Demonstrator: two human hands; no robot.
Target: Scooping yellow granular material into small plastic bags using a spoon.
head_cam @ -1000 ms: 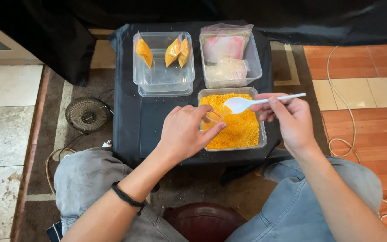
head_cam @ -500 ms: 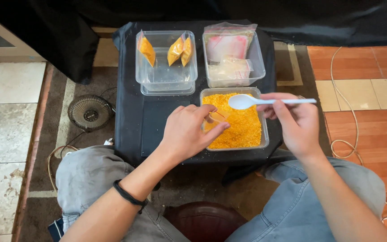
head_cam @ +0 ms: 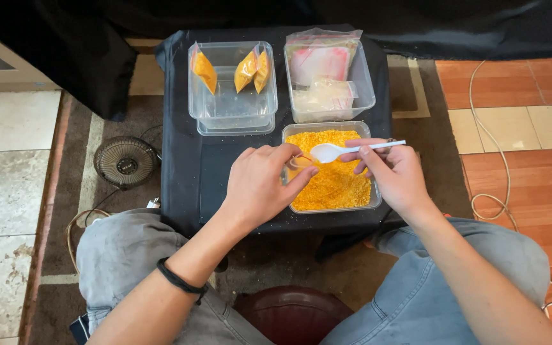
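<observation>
**Spoon and small bag held over the tub of orange crumbs**

The right hand (head_cam: 396, 174) is closed on the handle of a white plastic spoon (head_cam: 352, 150), thumb and fingers pinching it near the far end. The spoon lies almost level, its bowl pointing toward the left hand and sitting just beside that hand's fingertips. The bowl looks empty, though it is too small to be sure.

The left hand (head_cam: 260, 185) is curled, thumb and forefinger pinching a small clear bag (head_cam: 299, 162). Only a sliver of the bag shows between the fingers; whether it is open cannot be told. The bag sits just below and beside the spoon's bowl.

Both grips hover over the tub (head_cam: 331, 167) of orange crumbs, which lies directly beneath them on a black-covered table (head_cam: 183, 166).

Beyond the left hand stands a clear box (head_cam: 231, 115) with three filled orange packets (head_cam: 249, 69) leaning inside. Beyond the right hand a second box (head_cam: 362, 89) holds clear and pink bags. Left of the table, a small fan (head_cam: 126, 161) lies on the floor.
</observation>
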